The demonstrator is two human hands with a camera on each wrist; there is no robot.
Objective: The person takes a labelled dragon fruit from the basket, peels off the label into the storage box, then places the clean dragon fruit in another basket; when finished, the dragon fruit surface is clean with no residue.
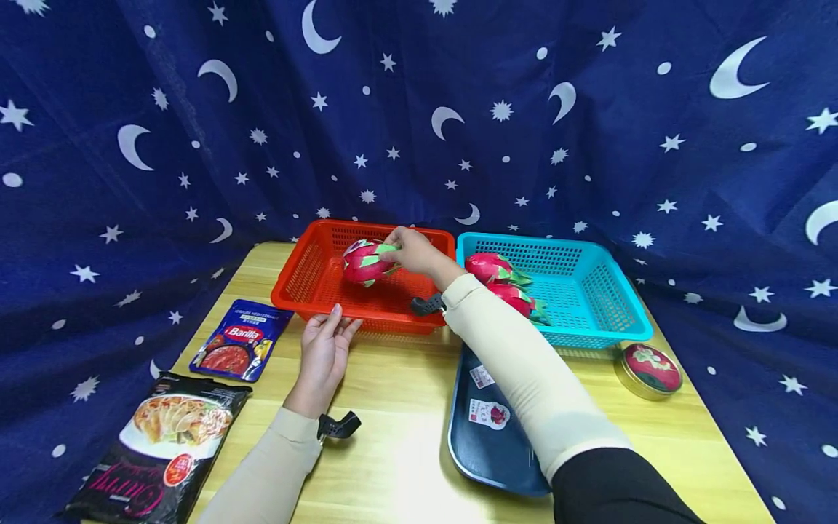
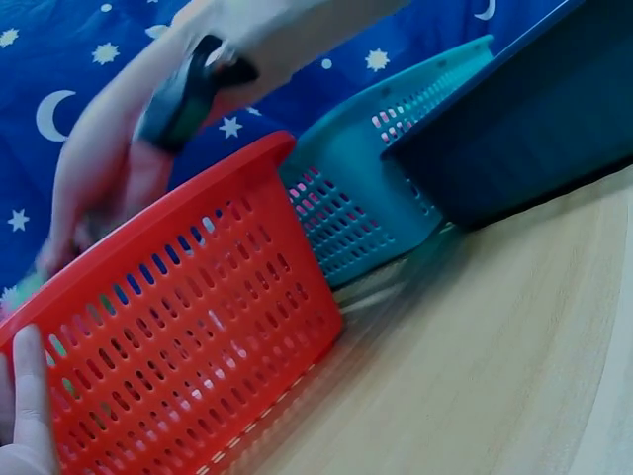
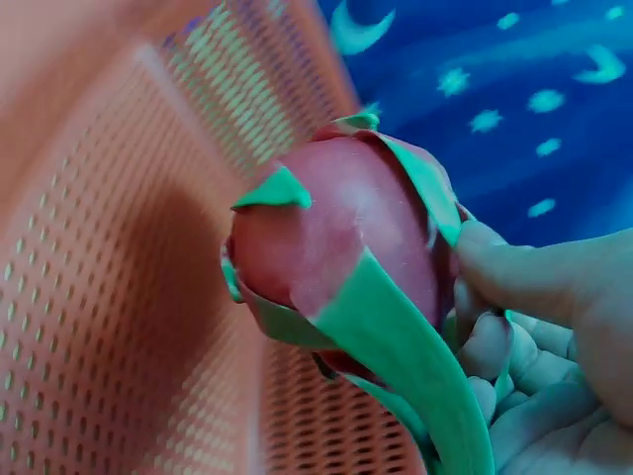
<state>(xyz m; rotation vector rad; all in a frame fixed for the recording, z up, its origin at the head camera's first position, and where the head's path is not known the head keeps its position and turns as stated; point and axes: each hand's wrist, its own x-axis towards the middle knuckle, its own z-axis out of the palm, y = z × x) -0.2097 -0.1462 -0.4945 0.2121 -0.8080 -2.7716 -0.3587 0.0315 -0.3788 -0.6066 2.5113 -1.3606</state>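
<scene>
My right hand holds a pink dragon fruit by its green leafy end, over the red basket. In the right wrist view, thumb and fingers pinch the green leaves, and the round body of the dragon fruit points into the basket. My left hand is at the basket's front wall, its fingertips touching the outside just below the rim. One straight finger lies against the red slotted wall in the left wrist view. Two more dragon fruits lie at the left of the turquoise basket.
A dark blue tray with stickers lies under my right forearm, in front of the turquoise basket. On the right stands a round tin. At left lie a blue Barilla pouch and a black curry packet. A starry curtain hangs behind.
</scene>
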